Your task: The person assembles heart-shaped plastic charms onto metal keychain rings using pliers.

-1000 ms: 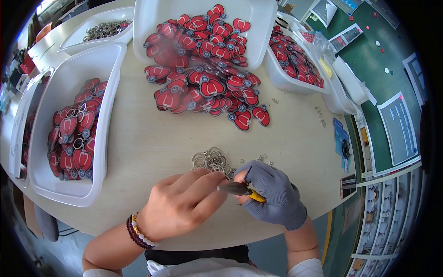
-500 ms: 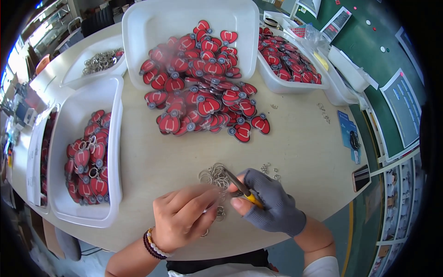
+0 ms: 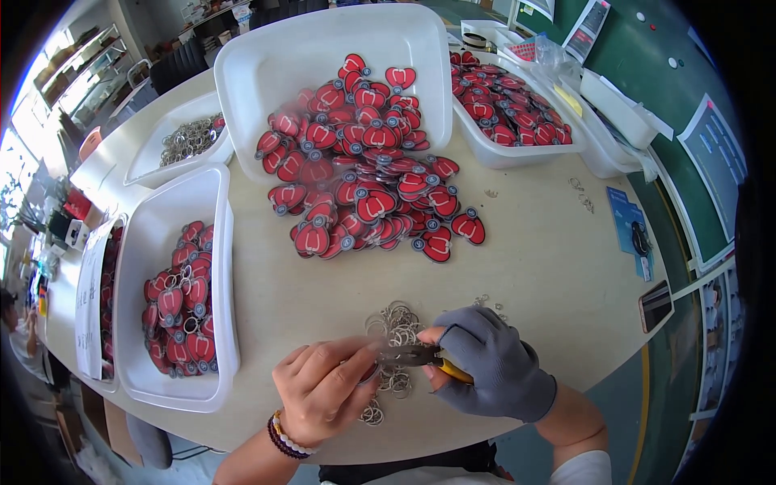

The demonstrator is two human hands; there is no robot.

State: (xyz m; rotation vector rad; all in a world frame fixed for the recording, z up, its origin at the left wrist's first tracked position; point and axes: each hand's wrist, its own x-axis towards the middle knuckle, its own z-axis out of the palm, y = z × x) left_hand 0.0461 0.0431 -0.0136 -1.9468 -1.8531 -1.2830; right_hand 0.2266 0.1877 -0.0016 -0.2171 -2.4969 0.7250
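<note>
My right hand (image 3: 505,368), in a grey fingerless glove, is closed around pliers (image 3: 412,356) with dark metal jaws and yellow handles. The jaws point left and meet the fingertips of my left hand (image 3: 323,388). That bare hand, with beaded bracelets at the wrist, pinches something small whose edge barely shows below the fingers; I cannot make it out. Under and around the tool lies a loose pile of silvery metal rings (image 3: 396,319). Farther off, a heap of red heart-like tags (image 3: 376,206) with small round dark ends spills onto the table.
The heap comes out of a tipped white tub (image 3: 267,73). At left, a white bin (image 3: 222,339) holds red tags, some with rings; behind it stands a tray of metal hardware (image 3: 190,139). Another tag-filled bin (image 3: 517,158) is at far right. A phone (image 3: 655,307) lies by the right edge.
The pliers have swung from pointing up over the rings to pointing left, their jaws now at my left fingertips. The whole view has shifted slightly.
</note>
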